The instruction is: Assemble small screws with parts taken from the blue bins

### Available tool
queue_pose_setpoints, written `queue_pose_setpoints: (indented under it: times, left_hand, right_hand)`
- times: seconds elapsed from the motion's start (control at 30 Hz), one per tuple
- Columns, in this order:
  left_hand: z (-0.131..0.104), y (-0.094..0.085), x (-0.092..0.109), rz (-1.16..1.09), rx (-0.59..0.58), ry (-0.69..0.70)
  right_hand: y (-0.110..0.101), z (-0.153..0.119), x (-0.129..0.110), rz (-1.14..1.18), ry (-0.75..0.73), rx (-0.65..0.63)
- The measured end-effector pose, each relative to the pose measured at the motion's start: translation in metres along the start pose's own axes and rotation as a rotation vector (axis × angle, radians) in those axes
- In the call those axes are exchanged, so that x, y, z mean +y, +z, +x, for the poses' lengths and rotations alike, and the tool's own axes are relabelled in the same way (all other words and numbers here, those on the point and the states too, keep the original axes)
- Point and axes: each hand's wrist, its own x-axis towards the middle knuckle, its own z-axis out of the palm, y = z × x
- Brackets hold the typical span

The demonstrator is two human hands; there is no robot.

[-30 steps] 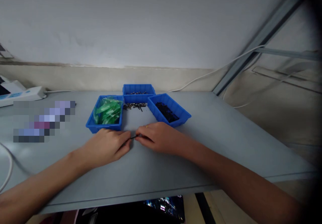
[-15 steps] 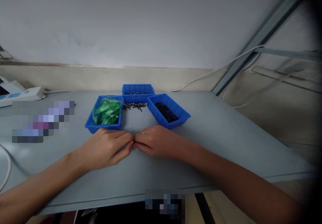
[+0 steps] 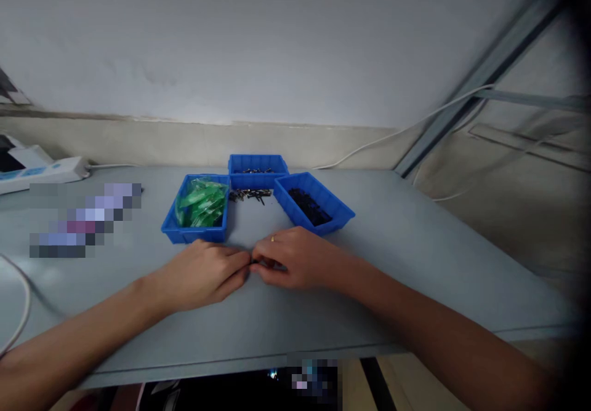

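My left hand [image 3: 205,275] and my right hand [image 3: 295,257] meet fingertip to fingertip above the grey table. Both are closed in a pinch. A tiny dark piece shows where the fingertips meet, too small to name. Just beyond my left hand stands a blue bin [image 3: 194,235] holding green plastic packets [image 3: 202,203]. Beyond my right hand, a second blue bin [image 3: 339,217] is turned at an angle and holds small black parts [image 3: 308,207]. Small metal pieces [image 3: 252,195] lie loose between the bins, in front of a third blue bin [image 3: 258,181] with similar pieces inside.
The grey table [image 3: 194,343] reaches back to the wall. At the far left sits a white power strip [image 3: 55,170], with a blurred-out object [image 3: 90,220] before it. A white cable [image 3: 23,300] curls at the left edge. A metal frame post [image 3: 429,128] rises at right.
The view has shifted slightly, so most things sit a little further right. My right fingers have curled a bit differently, leaving a wider gap above the thumb. The fingertips still meet.
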Motion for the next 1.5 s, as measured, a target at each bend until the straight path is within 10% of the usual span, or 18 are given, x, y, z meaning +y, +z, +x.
queue_pose_setpoints:
  times: [1.5]
  left_hand:
    - [-0.0002, 0.0013, -0.0031, -0.035, 0.254, 0.051]
  right_hand:
    - [0.0003, 0.0065, 0.0068, 0.214, 0.159, -0.112]
